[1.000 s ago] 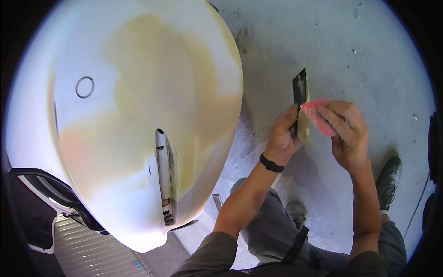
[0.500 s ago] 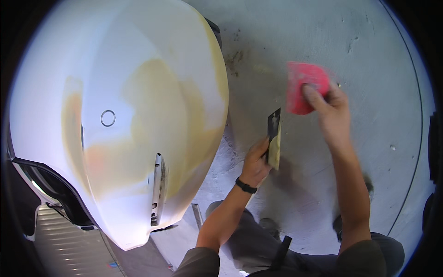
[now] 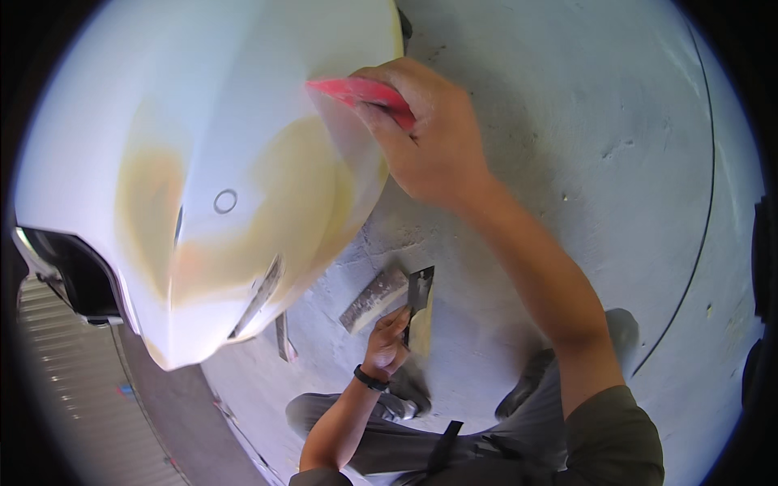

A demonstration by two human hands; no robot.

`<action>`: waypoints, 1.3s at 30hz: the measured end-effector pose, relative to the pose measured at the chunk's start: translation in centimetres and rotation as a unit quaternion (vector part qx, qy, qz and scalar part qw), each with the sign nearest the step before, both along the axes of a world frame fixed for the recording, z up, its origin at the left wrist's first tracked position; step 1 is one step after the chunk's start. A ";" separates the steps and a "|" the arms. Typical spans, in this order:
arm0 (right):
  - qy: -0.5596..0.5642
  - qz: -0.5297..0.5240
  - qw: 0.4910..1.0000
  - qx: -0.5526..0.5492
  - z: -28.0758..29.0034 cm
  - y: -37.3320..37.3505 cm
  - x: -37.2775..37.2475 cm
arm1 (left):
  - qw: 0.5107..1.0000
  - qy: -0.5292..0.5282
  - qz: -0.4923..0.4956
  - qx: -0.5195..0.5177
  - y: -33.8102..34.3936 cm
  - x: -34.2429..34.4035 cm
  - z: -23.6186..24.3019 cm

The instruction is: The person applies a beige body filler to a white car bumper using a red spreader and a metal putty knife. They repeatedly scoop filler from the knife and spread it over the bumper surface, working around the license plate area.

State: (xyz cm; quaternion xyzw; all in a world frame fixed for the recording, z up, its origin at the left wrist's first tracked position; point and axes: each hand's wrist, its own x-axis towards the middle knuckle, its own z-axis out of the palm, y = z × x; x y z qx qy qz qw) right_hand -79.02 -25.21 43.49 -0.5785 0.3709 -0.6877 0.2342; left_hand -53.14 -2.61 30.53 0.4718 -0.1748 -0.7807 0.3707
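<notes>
My right hand [image 3: 438,138] grips a red flexible filler spreader [image 3: 356,91] between thumb and fingers. The spreader's thin edge lies at the surface of a white car body panel [image 3: 235,97]; whether it presses on it, I cannot tell. Pale yellow filler patches [image 3: 296,162] cover the panel's right side, and a small ring outline [image 3: 225,202] shows near its middle. Lower down, away from the panel, my left hand [image 3: 385,344] is closed around a dark flat-bladed putty knife [image 3: 421,287]. Cream-yellow putty [image 3: 420,332] sits along the knife's side.
A worn, rectangular grey-brown block [image 3: 373,300] lies on the grey floor [image 3: 632,219] beyond my left hand. Close to the panel's lower end is a narrow strip [image 3: 284,336]. Ribbed metal sheeting [image 3: 81,373] stands at lower left, below a dark opening [image 3: 81,271] in the car body.
My right hand has swung left with the red spreader, from over the floor to the panel. My left hand and the putty knife appear lower and further left; the whole view has shifted.
</notes>
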 end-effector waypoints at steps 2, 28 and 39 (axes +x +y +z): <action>0.039 0.023 0.999 0.002 0.3 0.7 -0.1 | 1.000 -0.003 0.026 0.014 1.6 -0.3 0.9; -0.079 0.449 0.847 0.271 -4.9 19.9 3.5 | 0.854 -0.201 0.422 -0.230 8.1 -2.8 9.2; -0.066 0.497 0.823 0.269 -5.4 21.5 4.4 | 0.786 -0.247 0.520 -0.223 9.2 -2.5 9.6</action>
